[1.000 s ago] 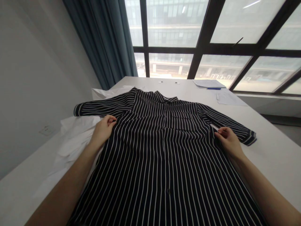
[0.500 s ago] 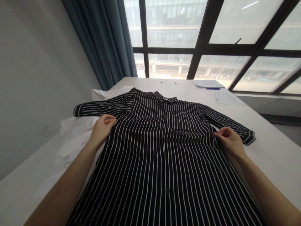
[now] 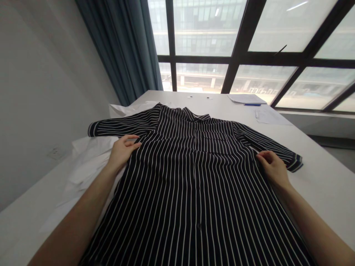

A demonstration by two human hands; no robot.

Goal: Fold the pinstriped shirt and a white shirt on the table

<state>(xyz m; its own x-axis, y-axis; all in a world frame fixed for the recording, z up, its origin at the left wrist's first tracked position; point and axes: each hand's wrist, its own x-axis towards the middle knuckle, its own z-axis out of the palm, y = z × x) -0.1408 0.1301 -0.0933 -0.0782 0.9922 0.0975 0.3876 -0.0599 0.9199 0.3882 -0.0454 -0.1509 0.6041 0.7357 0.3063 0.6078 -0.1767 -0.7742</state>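
Note:
A black shirt with white stripes [image 3: 177,177] lies spread front side up, its collar toward the window and both sleeves stretched outward. My left hand [image 3: 123,149] is at the shirt's left edge just below the sleeve, thumb and forefinger parted beside the fabric. At the opposite edge, below the other sleeve, my right hand [image 3: 273,166] pinches the shirt's side between thumb and fingers. Wrinkles run across the chest between the hands. The shirt's bottom hem is out of view.
The shirt rests on a white table [image 3: 318,177]. Crumpled white paper or sheeting [image 3: 90,159] lies along the left side. Farther back are papers [image 3: 246,98] and a blue pen [image 3: 252,105]. A blue curtain [image 3: 130,48] and a dark-framed window stand behind the table.
My left thumb and forefinger have parted from their pinch at the shirt's edge. The right hand keeps its pinch, and the shirt lies nearly the same.

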